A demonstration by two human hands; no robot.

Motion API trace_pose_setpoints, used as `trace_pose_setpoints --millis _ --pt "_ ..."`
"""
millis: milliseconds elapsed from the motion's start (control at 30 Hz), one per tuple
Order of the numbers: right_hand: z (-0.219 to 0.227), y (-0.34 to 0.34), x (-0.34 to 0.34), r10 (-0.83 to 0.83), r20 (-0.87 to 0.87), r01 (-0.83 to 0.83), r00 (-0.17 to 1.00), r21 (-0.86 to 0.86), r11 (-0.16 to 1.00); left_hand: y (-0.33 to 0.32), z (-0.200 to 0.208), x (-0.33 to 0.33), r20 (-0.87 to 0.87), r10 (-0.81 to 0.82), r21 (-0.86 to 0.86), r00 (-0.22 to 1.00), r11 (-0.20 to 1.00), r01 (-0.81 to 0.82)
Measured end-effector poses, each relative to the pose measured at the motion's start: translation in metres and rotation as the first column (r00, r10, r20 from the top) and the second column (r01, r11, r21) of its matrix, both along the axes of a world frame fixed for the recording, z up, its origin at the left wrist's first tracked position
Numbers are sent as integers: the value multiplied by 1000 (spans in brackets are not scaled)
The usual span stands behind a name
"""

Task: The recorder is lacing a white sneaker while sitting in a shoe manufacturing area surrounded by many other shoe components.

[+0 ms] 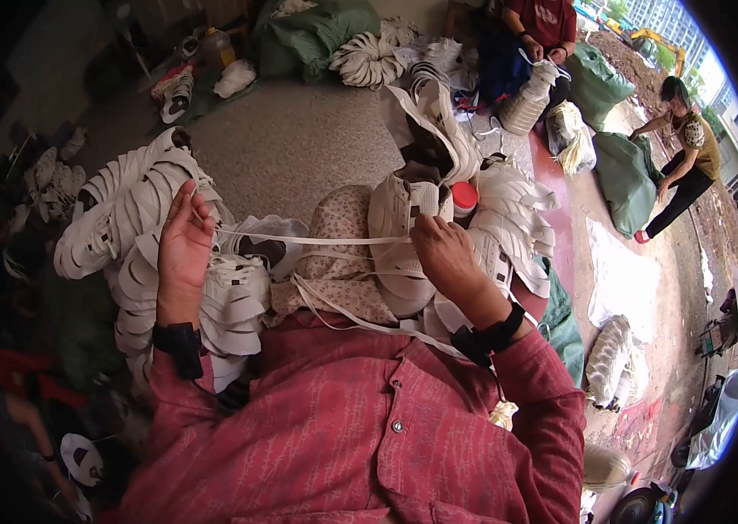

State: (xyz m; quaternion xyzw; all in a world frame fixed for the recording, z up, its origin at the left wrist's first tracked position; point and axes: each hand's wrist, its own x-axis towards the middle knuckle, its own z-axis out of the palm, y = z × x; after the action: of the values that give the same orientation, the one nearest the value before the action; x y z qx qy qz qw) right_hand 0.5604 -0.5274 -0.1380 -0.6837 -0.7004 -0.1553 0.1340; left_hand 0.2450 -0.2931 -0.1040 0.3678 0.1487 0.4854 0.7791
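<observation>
Head view: at the frame's centre, a white lace [316, 239] runs taut and nearly level from left to right; beneath its right end, a white shoe upper [402, 266] lies lengthwise up the frame, toe toward the lower edge. The right hand [452, 260], back upward, pinches the lace over it. The left hand [184, 240] is raised, palm showing, fingers loosely curled; I cannot tell how it grips the lace. The right hand covers the upper's right side.

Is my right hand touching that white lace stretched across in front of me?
Touching. The head view shows the white lace running straight into the grip of the right hand, with no gap between them.
</observation>
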Motion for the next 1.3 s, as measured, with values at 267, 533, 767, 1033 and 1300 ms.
trace_pose_setpoints --millis 267,533,767,1033,1300 --pt "57 -70 56 336 -779 234 -530 247 940 26 14 -53 -80 339 129 937 936 -327" --pt "45 -261 186 835 -308 544 -456 646 536 105 44 -172 -84 617 295 783 766 -571" --pt "-42 -402 238 782 -581 853 -224 270 446 140 45 -234 -199 758 333 621 649 -685" --pt "-118 -473 236 476 -857 907 -196 25 420 147 42 -248 -221 827 315 517 562 -765" --pt "-87 -341 226 302 -943 930 137 227 288 52 77 -48 -428 689 656 585 682 -323"
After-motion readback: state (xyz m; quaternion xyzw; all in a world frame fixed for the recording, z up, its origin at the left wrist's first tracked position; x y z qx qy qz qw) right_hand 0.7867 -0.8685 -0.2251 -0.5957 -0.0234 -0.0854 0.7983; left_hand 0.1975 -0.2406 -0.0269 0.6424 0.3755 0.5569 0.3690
